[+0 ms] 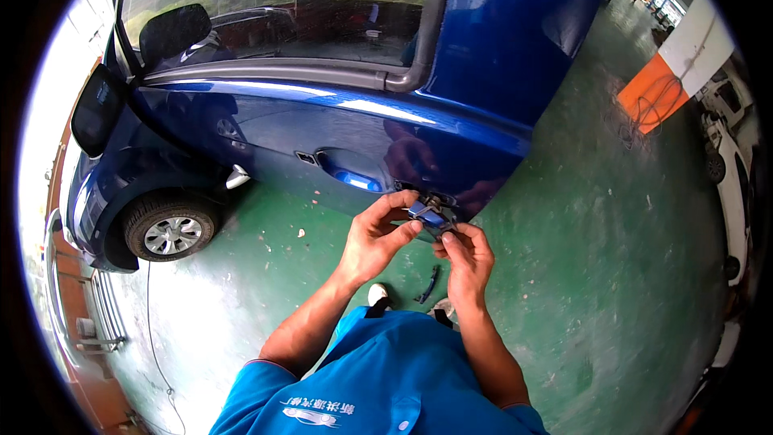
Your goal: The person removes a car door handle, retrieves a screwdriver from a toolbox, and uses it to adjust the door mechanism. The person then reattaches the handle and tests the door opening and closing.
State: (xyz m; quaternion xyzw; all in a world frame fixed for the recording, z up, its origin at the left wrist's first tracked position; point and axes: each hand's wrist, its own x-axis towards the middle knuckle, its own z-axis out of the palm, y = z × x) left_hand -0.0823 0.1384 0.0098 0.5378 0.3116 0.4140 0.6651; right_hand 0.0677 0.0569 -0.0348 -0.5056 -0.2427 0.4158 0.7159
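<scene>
My left hand (370, 243) and my right hand (467, 262) meet in front of a blue car door (274, 133). Between their fingertips is a small blue-and-black door handle piece (430, 213), pinched from both sides. Its far side lies close to the door, and I cannot tell whether it touches the panel. Left of my fingers, the door has a scooped handle recess (351, 171) without a handle over it, and a small square opening (306, 159). A dark, slim door handle (427, 284) lies on the green floor near my shoes.
The car's side mirror (98, 109) and front wheel (171, 228) are at the left. A thin cable (153, 337) runs along the floor there. At the right stand an orange-and-white pillar (654, 97) with coiled wire and a white car (729, 193).
</scene>
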